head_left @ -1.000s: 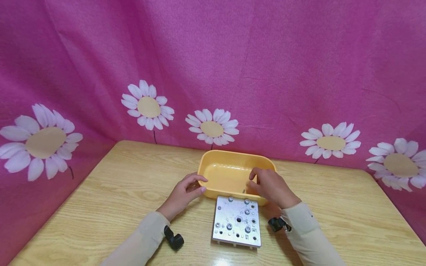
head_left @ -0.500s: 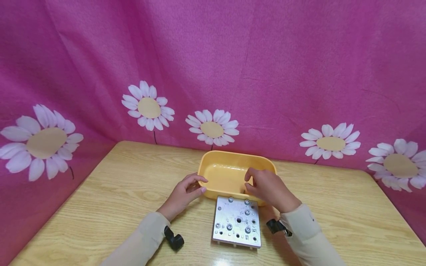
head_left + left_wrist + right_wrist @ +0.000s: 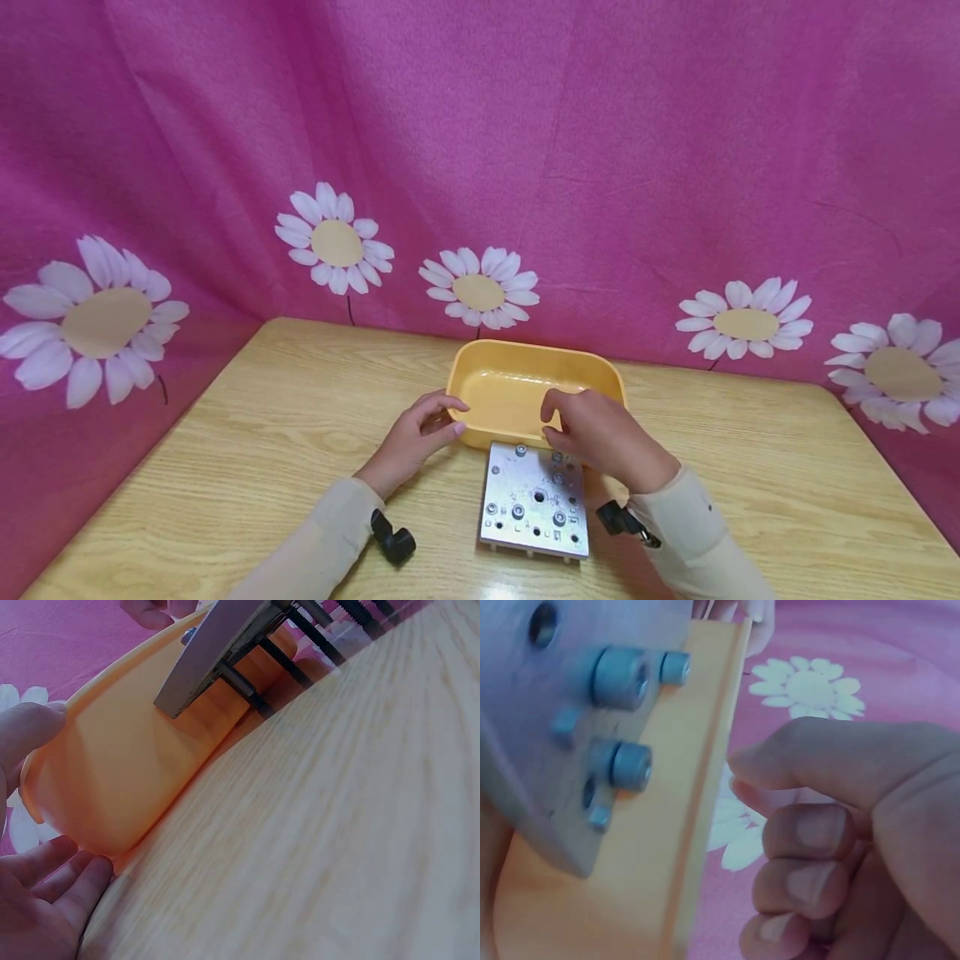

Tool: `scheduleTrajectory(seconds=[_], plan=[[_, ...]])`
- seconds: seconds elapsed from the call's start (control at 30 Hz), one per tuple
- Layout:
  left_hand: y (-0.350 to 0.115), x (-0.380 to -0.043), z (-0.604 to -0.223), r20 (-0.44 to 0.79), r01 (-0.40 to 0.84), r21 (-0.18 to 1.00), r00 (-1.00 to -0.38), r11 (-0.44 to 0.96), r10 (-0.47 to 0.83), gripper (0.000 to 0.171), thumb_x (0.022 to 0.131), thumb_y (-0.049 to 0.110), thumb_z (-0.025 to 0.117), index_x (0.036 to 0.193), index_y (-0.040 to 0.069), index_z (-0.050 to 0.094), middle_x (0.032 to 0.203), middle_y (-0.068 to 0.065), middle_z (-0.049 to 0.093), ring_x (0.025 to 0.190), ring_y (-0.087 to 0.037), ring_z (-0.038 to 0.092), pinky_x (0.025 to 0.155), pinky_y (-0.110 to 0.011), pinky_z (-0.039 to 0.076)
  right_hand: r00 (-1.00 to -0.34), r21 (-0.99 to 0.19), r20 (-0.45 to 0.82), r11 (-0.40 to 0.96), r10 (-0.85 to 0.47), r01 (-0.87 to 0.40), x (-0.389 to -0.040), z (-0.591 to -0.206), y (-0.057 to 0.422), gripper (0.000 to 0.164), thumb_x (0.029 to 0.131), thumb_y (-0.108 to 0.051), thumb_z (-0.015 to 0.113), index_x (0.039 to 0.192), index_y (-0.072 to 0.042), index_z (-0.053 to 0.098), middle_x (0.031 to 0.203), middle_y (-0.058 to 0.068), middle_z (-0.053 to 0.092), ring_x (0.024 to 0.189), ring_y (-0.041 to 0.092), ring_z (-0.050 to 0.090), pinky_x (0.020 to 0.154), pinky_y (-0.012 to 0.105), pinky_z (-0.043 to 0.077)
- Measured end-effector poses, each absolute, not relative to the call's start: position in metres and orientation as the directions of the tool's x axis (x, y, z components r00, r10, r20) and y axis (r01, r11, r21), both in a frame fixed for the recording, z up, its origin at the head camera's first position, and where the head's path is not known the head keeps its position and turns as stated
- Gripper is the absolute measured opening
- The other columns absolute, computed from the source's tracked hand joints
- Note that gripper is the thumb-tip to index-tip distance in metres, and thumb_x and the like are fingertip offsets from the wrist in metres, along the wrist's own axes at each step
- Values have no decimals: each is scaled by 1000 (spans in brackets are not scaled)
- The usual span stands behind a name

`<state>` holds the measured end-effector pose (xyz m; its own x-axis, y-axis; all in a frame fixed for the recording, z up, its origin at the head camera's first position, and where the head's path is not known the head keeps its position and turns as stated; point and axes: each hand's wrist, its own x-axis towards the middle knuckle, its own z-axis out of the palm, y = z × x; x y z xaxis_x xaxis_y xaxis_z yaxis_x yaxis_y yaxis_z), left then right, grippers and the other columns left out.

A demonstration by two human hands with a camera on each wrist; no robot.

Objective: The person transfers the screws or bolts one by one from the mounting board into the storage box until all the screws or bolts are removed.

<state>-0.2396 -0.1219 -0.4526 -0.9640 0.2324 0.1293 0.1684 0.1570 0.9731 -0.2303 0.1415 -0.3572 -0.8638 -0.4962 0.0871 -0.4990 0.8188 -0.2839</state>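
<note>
A yellow plastic tray stands on the table, its left end gripped by my left hand. In the left wrist view, the thumb lies at the tray's rim, and other fingers rest low against its outer wall. In front of the tray is a metal plate with several socket-head bolts in it. My right hand is over the tray's near wall, with curled fingers and thumb and index tips close together. I cannot tell if a small piece is between those tips.
Threaded bolt shanks stick out beneath the plate, between it and the wooden table. A pink curtain with printed daisies hangs behind the table. Black camera mounts are worn on both wrists.
My right hand has moved left and toward me along the tray's near wall. A small dark pin seen near its thumb earlier is now out of sight. My left hand stays in place.
</note>
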Motion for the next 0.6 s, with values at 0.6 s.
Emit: scheduleTrajectory(seconds=[0.6], plan=[[-121, -240, -454, 155, 193, 972, -956, 136, 249, 25, 90, 23, 69, 114, 18, 65, 127, 1, 53, 109, -20, 50, 101, -34, 43, -735, -386, -84, 702, -673, -598, -207, -354, 120, 14, 88, -23, 72, 97, -16, 63, 63, -10, 52, 55, 5, 46, 52, 22, 43]])
